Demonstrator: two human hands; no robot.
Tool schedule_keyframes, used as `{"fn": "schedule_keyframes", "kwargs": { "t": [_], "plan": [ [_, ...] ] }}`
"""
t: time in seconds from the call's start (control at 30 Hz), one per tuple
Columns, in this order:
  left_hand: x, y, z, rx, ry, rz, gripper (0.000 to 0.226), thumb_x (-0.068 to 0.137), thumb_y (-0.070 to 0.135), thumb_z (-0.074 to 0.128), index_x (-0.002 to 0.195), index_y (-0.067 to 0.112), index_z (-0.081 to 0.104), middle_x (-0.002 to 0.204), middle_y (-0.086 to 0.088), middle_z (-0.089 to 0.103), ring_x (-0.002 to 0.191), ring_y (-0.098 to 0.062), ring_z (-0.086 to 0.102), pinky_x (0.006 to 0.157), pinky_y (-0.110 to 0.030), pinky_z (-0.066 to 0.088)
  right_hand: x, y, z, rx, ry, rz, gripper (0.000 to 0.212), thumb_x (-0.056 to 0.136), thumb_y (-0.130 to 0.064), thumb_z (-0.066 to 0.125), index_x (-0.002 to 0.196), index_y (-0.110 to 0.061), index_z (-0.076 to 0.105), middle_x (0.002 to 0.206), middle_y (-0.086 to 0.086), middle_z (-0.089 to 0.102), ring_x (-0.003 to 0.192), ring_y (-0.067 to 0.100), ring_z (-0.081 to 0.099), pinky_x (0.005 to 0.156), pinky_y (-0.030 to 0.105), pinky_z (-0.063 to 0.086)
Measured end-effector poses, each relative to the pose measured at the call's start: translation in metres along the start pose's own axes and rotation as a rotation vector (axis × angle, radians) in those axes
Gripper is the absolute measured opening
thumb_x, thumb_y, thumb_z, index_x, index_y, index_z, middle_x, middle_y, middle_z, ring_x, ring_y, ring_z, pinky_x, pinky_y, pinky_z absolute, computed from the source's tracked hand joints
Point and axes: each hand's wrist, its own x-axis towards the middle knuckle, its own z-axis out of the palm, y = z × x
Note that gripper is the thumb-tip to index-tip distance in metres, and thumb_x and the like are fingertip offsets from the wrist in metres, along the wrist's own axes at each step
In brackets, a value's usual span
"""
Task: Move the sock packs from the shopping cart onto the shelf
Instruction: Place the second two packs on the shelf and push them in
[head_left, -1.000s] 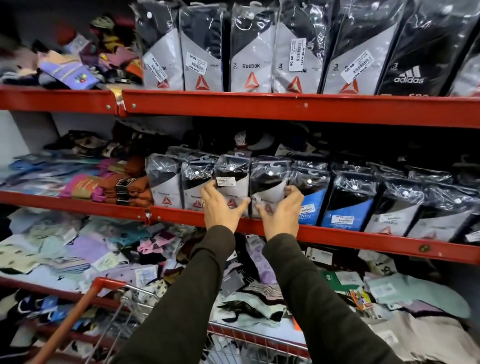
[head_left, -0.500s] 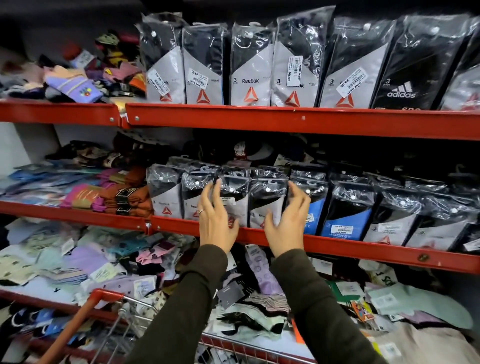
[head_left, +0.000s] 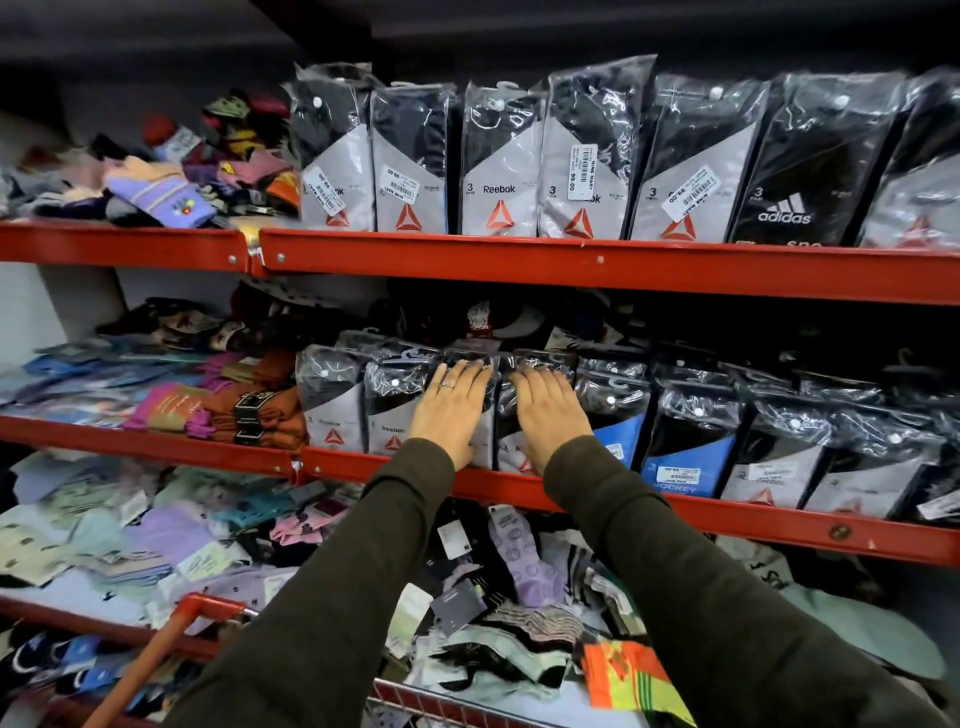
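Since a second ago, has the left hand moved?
Yes. The left hand has gone from gripping a pack's lower part at the red shelf rail to lying flat higher up on the Reebok sock packs.

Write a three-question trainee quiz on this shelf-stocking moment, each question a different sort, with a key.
1. True or false: both hands lie flat on sock packs on the middle shelf.
2. Which brand shows on the black pack at the right of the top shelf? A) Jockey B) adidas C) Puma
3. Fill in: the ring sits on the ___ hand.

Key
1. True. The left hand and right hand press open-palmed against the upright packs, gripping nothing.
2. B. The adidas pack stands beside the Reebok packs.
3. Left; the ring is on a finger of it.
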Motion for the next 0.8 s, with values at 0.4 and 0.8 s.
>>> {"fn": "schedule_keyframes", "kwargs": {
  "t": [0.4, 0.8],
  "plan": [
    [0.001, 0.004, -0.003, 0.027, -0.019, -0.022, 0.106, 0.081, 0.015, 0.073, 0.159, 0.007, 0.001, 0.167, -0.012, 0.012, 0.156, -0.029, 0.009, 0.128, -0.048, -0.003, -0.008, 0.008, -0.008, 0.041, 0.011, -0.083, 0.093, 0.09, -0.027, 0.068, 0.158, -0.006, 0.009, 0.165, 0.013, 0.015, 0.155, 0.028, 0.013, 0.128, 0.045, 0.004],
    [0.045, 0.099, -0.036, 0.036, 0.163, 0.223, 0.128, 0.075, 0.074, 0.067, 0.159, 0.006, -0.002, 0.169, -0.01, 0.006, 0.157, -0.029, 0.006, 0.128, -0.051, 0.0, -0.068, 0.128, -0.032, 0.065, 0.017, 0.322, 0.109, 0.078, -0.034, 0.079, 0.158, -0.005, 0.01, 0.163, 0.012, 0.017, 0.155, 0.031, 0.009, 0.126, 0.048, 0.005]
  ]
}}
